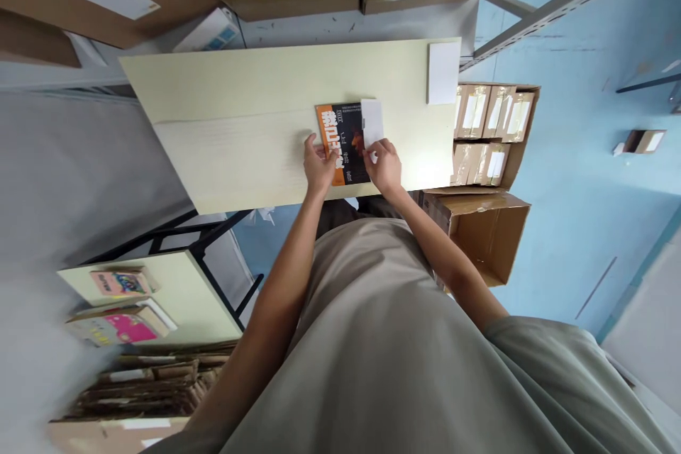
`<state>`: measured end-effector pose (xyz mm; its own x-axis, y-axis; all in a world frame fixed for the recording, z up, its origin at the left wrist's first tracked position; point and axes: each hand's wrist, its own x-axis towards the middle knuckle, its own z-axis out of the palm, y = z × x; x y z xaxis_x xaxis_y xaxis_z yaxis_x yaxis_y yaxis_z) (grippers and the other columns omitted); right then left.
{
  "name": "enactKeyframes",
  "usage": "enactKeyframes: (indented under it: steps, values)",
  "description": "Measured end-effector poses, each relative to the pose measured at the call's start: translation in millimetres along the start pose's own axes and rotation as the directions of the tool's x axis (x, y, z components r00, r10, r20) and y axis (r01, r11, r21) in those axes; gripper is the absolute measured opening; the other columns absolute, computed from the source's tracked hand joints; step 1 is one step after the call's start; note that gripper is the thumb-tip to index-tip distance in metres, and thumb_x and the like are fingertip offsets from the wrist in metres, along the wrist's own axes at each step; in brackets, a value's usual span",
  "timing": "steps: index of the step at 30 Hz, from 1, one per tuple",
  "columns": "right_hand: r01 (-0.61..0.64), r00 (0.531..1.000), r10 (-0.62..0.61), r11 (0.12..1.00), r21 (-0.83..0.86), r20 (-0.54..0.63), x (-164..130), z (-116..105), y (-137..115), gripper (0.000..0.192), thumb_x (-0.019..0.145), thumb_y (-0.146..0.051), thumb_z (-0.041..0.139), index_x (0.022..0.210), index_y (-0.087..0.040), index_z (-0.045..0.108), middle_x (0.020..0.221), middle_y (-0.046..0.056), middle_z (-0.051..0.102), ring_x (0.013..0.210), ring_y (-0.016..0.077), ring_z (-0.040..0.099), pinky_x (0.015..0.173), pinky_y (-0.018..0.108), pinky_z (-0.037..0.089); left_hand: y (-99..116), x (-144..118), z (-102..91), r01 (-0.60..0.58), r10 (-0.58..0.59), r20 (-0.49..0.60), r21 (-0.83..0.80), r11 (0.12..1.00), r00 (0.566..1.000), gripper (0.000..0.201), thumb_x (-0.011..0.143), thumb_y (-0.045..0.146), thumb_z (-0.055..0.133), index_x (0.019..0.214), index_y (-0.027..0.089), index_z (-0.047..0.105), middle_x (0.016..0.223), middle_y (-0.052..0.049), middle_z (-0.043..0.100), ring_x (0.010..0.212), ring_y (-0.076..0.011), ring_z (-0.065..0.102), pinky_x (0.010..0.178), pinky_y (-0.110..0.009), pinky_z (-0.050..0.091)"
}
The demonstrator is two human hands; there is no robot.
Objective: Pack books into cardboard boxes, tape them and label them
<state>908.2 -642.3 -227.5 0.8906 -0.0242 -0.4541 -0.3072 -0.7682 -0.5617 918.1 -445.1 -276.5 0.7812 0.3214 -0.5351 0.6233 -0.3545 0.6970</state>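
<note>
Head view: left hand holds the book by its edge; right hand pinches the paper, best kept straight.

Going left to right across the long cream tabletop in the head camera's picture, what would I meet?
Left hand → black-and-orange book → right hand → white paper stack at the tabletop's right end.
</note>
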Motion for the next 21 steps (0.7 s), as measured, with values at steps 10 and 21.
enactKeyframes:
  steps: [10,21]
  values:
    - [-0.095,0.984,0.095,0.995,-0.009,0.148,39,19,6,0.052,0.128,-0.05,0.041,0.105,-0.021,0.077,0.143,0.017,0.077,0.121,0.0358,0.078,0.114,0.053,0.063,11,-47,45.6,-0.054,0.071,-0.061,0.241,0.969,0.996,0.122,0.089,0.056,0.1,0.186,0.019,0.036,0.185,-0.033,0.041,0.176,-0.056,0.035,0.144,-0.074,0.034]
    - [-0.168,0.973,0.182,0.98,0.104,-0.14,94,-2,34,0.049,0.115,-0.07,0.065,0.113,-0.022,0.072,0.113,0.018,0.081,0.112,0.0332,0.078,0.102,0.052,0.068,5,-56,57.9,-0.113,0.126,-0.033,0.259,0.959,0.991,0.081,0.095,0.045,0.099,0.166,0.032,0.063,0.194,-0.024,0.033,0.181,-0.0556,0.028,0.139,-0.081,0.035]
